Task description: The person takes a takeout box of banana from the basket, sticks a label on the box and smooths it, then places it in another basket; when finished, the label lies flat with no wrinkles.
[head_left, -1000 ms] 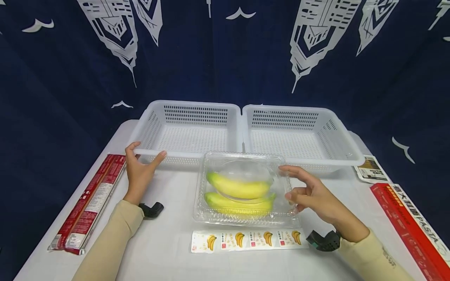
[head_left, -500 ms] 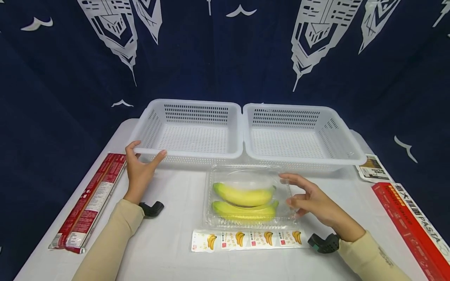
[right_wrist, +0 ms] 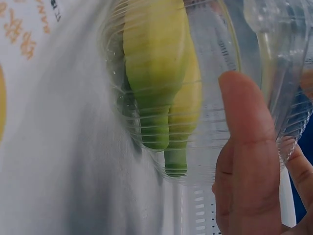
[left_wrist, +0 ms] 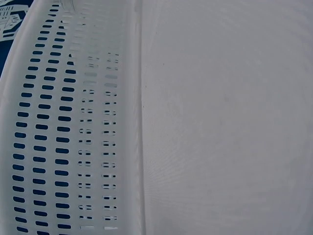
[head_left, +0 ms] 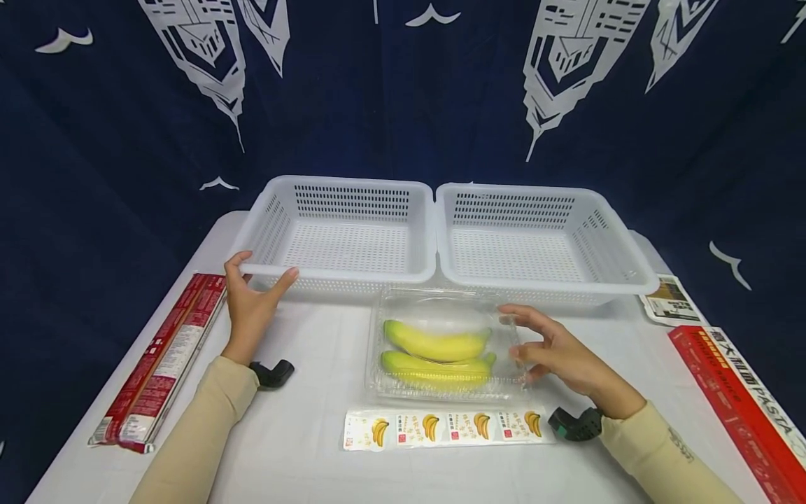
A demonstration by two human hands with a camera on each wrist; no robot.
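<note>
My left hand (head_left: 248, 311) grips the front left corner of the left white basket (head_left: 352, 274), thumb along the front rim and fingers over the side. The left wrist view shows only the slotted basket wall and white surface. A clear plastic clamshell (head_left: 376, 350) holds two yellow bananas (head_left: 434, 343) with green ends, lying side by side. My right hand (head_left: 563, 353) holds its right side between thumb and fingers. From the right wrist, my thumb (right_wrist: 249, 147) overlaps the ribbed clear wall, with a finger at the far corner. A strip of banana-print labels (head_left: 447, 428) lies in front.
A second white basket (head_left: 554, 285) stands against the first. Red-and-white long packs (head_left: 164, 364) lie at the table's left edge. On the right are a red pasta box (head_left: 743, 413) and a small printed packet (head_left: 669, 301). A dark blue curtain (head_left: 390, 105) hangs behind.
The clamshell first came down and to the right with my right hand, then shifted slightly back toward the baskets. My left hand stays at the basket corner.
</note>
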